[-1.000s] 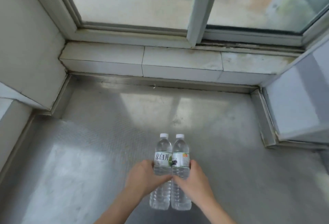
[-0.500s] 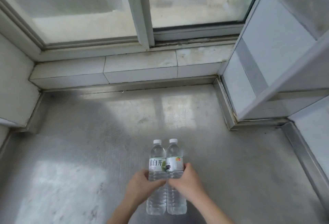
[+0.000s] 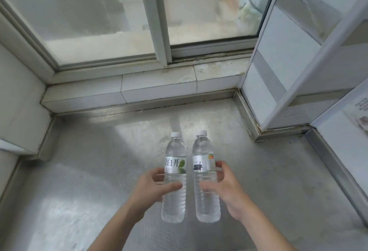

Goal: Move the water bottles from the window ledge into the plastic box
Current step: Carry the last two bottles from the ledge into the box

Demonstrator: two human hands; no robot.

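Left hand (image 3: 154,188) grips the clear plastic water bottle with leaf label (image 3: 174,179), right hand (image 3: 225,187) the clear white-capped bottle with dark-print label (image 3: 205,179), both held above the metal floor (image 3: 79,171); plastic box unseen, so slick mid-body grips risk a drop.

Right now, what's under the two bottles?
Below both bottles, the left bottle and the right bottle, lies textured metal floor. Held by the left hand and right hand, they hide the floor directly beneath. No box shows.
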